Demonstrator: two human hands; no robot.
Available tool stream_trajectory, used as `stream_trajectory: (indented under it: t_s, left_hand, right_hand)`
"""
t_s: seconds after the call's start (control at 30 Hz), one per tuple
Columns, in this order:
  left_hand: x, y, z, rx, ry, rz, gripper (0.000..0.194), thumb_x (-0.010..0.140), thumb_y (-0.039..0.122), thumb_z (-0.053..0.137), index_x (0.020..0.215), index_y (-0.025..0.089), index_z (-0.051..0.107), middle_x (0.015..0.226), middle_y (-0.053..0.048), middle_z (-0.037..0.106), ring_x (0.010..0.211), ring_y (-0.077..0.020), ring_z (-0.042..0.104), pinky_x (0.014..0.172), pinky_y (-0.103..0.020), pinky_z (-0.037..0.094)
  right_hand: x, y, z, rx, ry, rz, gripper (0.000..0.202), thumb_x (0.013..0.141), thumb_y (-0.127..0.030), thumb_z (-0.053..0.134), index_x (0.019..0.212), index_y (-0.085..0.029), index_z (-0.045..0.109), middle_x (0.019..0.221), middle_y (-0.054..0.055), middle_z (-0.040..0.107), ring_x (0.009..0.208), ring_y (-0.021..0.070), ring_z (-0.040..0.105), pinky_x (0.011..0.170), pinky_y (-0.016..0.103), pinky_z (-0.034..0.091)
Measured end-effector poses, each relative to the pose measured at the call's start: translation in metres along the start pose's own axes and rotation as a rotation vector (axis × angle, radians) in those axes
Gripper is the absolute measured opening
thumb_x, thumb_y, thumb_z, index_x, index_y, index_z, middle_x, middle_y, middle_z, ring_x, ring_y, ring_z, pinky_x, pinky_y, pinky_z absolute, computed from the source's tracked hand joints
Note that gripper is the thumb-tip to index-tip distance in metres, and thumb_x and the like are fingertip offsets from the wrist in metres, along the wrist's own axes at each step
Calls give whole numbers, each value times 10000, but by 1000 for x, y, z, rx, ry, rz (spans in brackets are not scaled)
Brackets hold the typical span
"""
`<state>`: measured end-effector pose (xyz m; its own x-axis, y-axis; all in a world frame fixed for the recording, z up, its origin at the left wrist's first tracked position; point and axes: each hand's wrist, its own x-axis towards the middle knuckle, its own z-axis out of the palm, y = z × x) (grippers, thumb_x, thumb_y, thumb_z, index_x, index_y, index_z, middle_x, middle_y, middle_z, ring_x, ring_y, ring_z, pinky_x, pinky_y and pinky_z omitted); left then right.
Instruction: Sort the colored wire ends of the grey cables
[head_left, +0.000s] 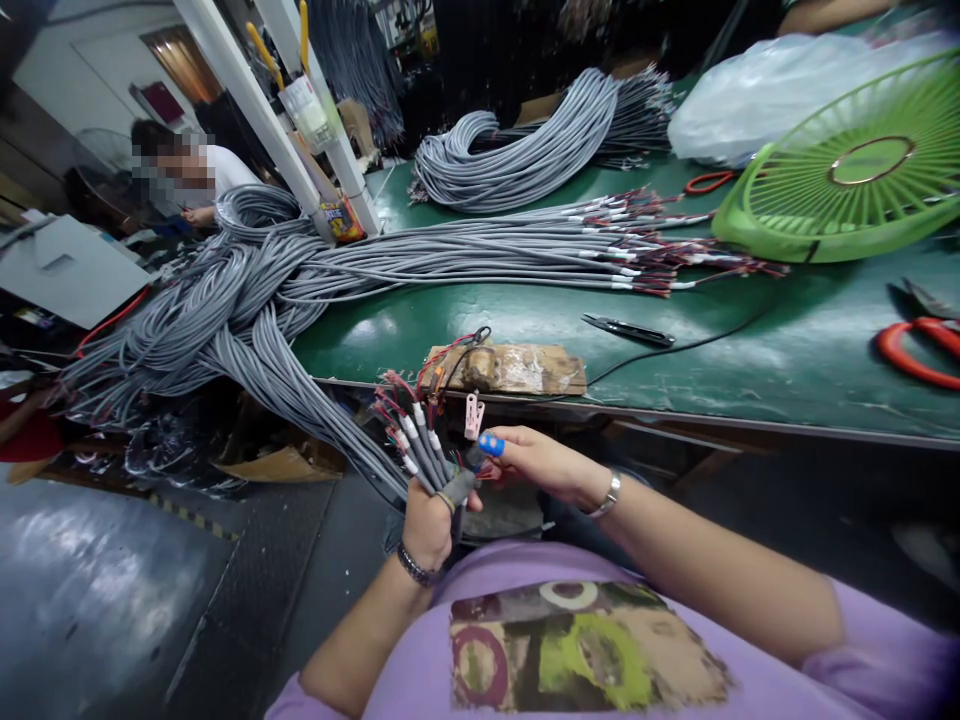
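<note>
My left hand (430, 525) is closed around the end of a bundle of grey cables (418, 447). Their white-banded ends fan out above my fist, with thin red and dark wires showing. A dark wrap covers my left thumb. Beside it, my right hand (534, 458) is closed in a pinch at the cable ends, with a blue finger cot (491, 445) on one digit. Thin reddish wires show by its fingertips, but exactly what they pinch is hidden. Just above hangs a pale pink clip (474, 415), at the edge of a wooden block (525, 369).
The green bench (465, 310) bears long grey cables (465, 255), a coiled cable bundle (525, 150), black snips (628, 330), red-handled scissors (919, 350) and a green fan (847, 165). A white post (255, 100) rises at the left. Another person (225, 170) sits behind the cables.
</note>
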<state>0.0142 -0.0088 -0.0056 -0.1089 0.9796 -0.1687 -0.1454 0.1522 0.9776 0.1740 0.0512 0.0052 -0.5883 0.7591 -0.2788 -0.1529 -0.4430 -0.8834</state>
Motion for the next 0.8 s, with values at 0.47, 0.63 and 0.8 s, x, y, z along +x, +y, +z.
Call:
stream_trajectory:
  t_s: [0.47, 0.63, 0.8]
  left_hand:
    - [-1, -2, -3, 53, -41, 0, 314, 723, 371, 708, 517, 139, 658, 460, -23, 608, 442, -122, 529, 493, -243, 405]
    - [2, -3, 2, -38, 88, 91, 310, 730, 359, 703, 507, 155, 633, 474, -12, 602, 492, -125, 560, 557, -244, 439]
    - [6, -3, 3, -105, 165, 64, 292, 735, 353, 689, 526, 155, 636, 454, 0, 588, 470, -116, 556, 543, -234, 445]
  right_hand:
    - [1, 4, 17, -176, 13, -114, 410, 703, -546, 687, 689, -175, 515, 520, -14, 608, 505, 99, 465, 508, 229, 311]
    - [1, 8, 16, -143, 102, -120, 438, 653, -560, 719, 670, -165, 530, 557, -28, 558, 518, 84, 420, 500, 224, 323]
    - [-3, 11, 16, -152, 102, -170, 429, 615, -523, 768, 645, -152, 554, 581, -36, 522, 546, 79, 406, 511, 217, 326]
